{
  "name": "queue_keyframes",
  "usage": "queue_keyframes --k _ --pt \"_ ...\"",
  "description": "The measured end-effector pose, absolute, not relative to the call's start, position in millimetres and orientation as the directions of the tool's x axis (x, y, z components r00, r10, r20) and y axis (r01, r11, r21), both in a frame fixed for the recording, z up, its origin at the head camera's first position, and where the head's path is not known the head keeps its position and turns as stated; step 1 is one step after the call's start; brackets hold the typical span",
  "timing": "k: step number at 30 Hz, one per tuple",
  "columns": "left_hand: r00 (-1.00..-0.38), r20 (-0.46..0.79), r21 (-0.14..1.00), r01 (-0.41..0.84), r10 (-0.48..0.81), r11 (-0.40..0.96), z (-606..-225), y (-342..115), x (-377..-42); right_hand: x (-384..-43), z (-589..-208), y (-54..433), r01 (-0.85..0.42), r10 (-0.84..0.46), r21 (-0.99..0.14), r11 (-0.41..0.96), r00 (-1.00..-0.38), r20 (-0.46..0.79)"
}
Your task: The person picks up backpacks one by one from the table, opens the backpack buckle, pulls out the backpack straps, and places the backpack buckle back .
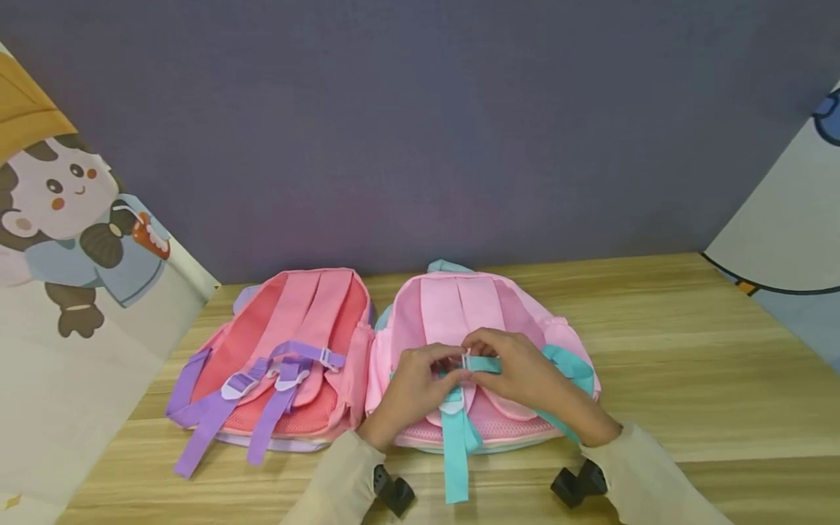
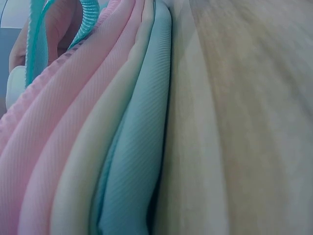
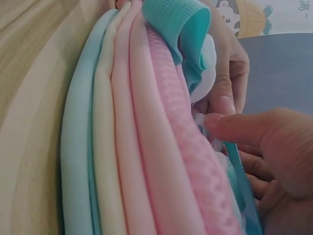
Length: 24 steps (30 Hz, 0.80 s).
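A pink backpack with teal straps lies back panel up on the wooden table. Over its shoulder straps, my left hand and right hand meet at a white buckle on a narrow teal strap. Both hands pinch at this buckle, thumbs toward each other. In the right wrist view, the right thumb presses against a white plastic piece, with the left hand just beyond. Fingers partly hide the buckle. A wider teal strap hangs from a white adjuster below the hands.
Left of it, touching its side, lies a coral backpack with purple straps and white buckles. The wooden table extends to the right. A dark grey panel stands behind, with a cartoon-printed wall at left.
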<state>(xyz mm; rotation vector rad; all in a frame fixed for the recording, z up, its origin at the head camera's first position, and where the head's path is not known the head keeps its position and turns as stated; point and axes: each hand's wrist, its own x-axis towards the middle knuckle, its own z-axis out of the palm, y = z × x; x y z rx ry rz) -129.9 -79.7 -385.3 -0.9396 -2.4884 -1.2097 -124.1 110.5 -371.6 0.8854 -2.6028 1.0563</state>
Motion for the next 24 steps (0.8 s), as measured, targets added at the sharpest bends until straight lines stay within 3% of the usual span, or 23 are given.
queue_keyframes --k 24 --pt "-0.809 0.352 0.666 0.570 0.471 0.481 -382.1 -77.2 -133.9 -124.7 -370.1 114.5 -0.606 -0.473 -0.564 0.561 -0.794 0.382"
